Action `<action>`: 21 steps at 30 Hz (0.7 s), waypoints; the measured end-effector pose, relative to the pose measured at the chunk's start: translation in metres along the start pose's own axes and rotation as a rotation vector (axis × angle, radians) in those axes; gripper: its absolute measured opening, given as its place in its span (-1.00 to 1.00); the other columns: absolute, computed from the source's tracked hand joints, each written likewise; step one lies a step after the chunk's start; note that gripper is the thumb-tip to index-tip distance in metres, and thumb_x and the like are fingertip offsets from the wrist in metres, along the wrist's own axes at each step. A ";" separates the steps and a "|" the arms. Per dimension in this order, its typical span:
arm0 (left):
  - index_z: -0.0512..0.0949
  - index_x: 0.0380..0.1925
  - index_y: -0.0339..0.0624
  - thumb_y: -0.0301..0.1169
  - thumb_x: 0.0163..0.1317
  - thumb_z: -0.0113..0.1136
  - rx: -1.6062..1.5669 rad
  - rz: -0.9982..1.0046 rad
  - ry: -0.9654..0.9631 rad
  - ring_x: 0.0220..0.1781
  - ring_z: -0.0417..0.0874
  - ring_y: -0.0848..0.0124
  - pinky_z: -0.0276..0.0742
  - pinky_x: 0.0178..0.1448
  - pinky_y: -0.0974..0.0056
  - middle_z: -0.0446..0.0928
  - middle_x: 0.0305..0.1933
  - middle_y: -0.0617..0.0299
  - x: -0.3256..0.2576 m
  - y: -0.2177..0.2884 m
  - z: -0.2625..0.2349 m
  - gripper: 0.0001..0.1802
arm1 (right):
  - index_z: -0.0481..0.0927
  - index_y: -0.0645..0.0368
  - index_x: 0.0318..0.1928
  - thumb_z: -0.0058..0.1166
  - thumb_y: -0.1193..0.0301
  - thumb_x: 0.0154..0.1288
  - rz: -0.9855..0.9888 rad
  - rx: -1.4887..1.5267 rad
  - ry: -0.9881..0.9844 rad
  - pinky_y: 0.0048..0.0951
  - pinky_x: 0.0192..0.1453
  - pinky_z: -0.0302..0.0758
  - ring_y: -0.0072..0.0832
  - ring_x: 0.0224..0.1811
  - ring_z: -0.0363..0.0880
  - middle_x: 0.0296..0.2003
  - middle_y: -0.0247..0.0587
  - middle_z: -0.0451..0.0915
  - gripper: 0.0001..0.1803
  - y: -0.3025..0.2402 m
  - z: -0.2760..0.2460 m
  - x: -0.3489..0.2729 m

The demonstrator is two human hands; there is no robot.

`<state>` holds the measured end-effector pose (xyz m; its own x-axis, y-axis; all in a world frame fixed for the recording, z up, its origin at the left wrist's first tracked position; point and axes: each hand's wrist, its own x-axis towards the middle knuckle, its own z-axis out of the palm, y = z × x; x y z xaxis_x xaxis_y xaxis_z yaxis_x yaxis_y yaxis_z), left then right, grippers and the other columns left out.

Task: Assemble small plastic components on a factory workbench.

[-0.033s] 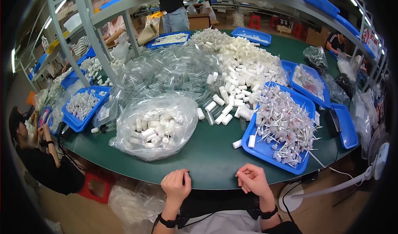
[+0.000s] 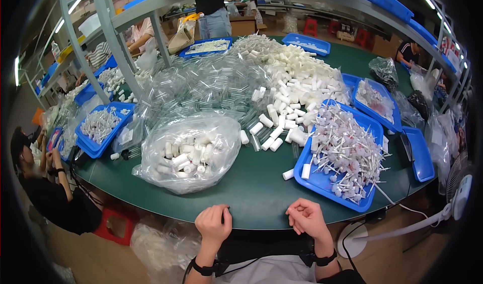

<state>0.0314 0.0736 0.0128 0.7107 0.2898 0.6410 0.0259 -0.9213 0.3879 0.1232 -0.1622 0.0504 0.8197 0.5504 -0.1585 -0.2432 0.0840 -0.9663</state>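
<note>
At the near edge of the green table, my left hand (image 2: 214, 222) rests in a loose fist with nothing showing in it. My right hand (image 2: 307, 216) lies further right along that edge, fingers curled in and thumb against them, also without anything visible. Beyond my left hand sits a clear plastic bag (image 2: 151, 156) with white cylindrical caps (image 2: 182, 161) inside. A blue tray (image 2: 322, 186), nearest my right hand, is heaped with thin white stems with translucent heads (image 2: 347, 153). One white cap (image 2: 305, 171) stands in its near-left corner, and another (image 2: 288, 174) lies just outside it.
Clear tubes (image 2: 201, 83) form a big heap mid-table, beside a pile of white caps (image 2: 302, 78). More blue trays stand left (image 2: 103, 133) and right (image 2: 420, 153). A metal rack (image 2: 108, 42) rises over the table. A fan (image 2: 455, 193) stands right; a co-worker (image 2: 55, 193) sits left.
</note>
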 end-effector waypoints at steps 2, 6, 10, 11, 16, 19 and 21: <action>0.52 -0.53 -0.14 -0.49 0.02 0.11 0.006 0.002 0.010 -0.61 0.48 0.24 0.35 -0.52 0.21 0.48 -0.60 0.21 0.001 0.000 0.000 -0.98 | 0.46 0.37 -0.35 -0.04 0.57 0.34 -0.003 -0.002 -0.005 -0.66 -0.77 0.24 -0.72 -0.83 0.24 -0.66 -0.20 0.47 -0.89 0.000 0.000 -0.001; 0.50 -0.54 -0.14 -0.49 0.00 0.10 0.011 -0.001 0.060 -0.61 0.46 0.22 0.32 -0.52 0.19 0.45 -0.62 0.20 0.000 0.001 0.000 -0.98 | 0.48 0.36 -0.32 0.00 0.54 0.34 -0.002 0.002 -0.023 -0.68 -0.76 0.22 -0.72 -0.80 0.28 -0.63 -0.22 0.48 -0.89 0.001 0.000 0.000; 0.52 -0.53 -0.14 -0.48 0.01 0.12 -0.007 -0.016 0.120 -0.56 0.40 0.21 0.25 -0.48 0.19 0.38 -0.60 0.20 -0.004 0.000 0.003 -0.99 | 0.47 0.37 -0.31 -0.03 0.54 0.35 -0.026 0.001 -0.050 -0.67 -0.75 0.23 -0.72 -0.80 0.28 -0.62 -0.21 0.48 -0.89 0.004 0.001 0.002; 0.52 -0.53 -0.14 -0.48 0.02 0.12 -0.014 -0.023 0.137 -0.55 0.38 0.21 0.23 -0.45 0.19 0.35 -0.59 0.20 -0.006 0.001 0.005 -0.98 | 0.47 0.37 -0.31 -0.04 0.55 0.35 -0.024 -0.013 -0.047 -0.67 -0.75 0.23 -0.72 -0.81 0.27 -0.63 -0.21 0.48 -0.89 0.004 0.000 0.002; 0.61 -0.20 0.00 -0.28 0.00 0.15 0.028 -0.102 0.143 -0.04 0.39 0.29 0.18 0.09 0.12 0.49 -0.11 0.30 -0.042 0.013 0.011 -0.69 | 0.45 0.36 -0.33 -0.08 0.56 0.36 -0.104 -0.093 0.036 -0.69 -0.79 0.20 -0.76 -0.84 0.19 -0.64 -0.20 0.47 -0.88 0.007 0.005 -0.003; 0.47 0.10 0.06 -0.10 0.12 0.08 0.087 -0.052 0.066 0.28 0.26 0.22 -0.22 0.45 -0.01 0.40 0.20 0.26 -0.075 0.006 0.029 -0.49 | 0.43 0.34 -0.33 -0.11 0.54 0.38 -0.154 -0.188 0.078 -0.70 -0.81 0.18 -0.76 -0.85 0.17 -0.66 -0.22 0.45 -0.87 0.016 0.011 0.000; 0.47 0.10 0.10 -0.06 0.13 0.08 0.107 0.009 0.127 0.31 0.25 0.23 -0.25 0.48 -0.01 0.38 0.23 0.27 -0.082 0.000 0.035 -0.49 | 0.41 0.33 -0.33 -0.13 0.53 0.39 -0.190 -0.242 0.098 -0.70 -0.82 0.16 -0.76 -0.85 0.15 -0.68 -0.25 0.41 -0.86 0.020 0.013 0.002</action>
<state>-0.0021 0.0408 -0.0634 0.6169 0.3056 0.7253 0.0998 -0.9445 0.3131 0.1130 -0.1486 0.0335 0.8877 0.4599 0.0216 0.0392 -0.0287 -0.9988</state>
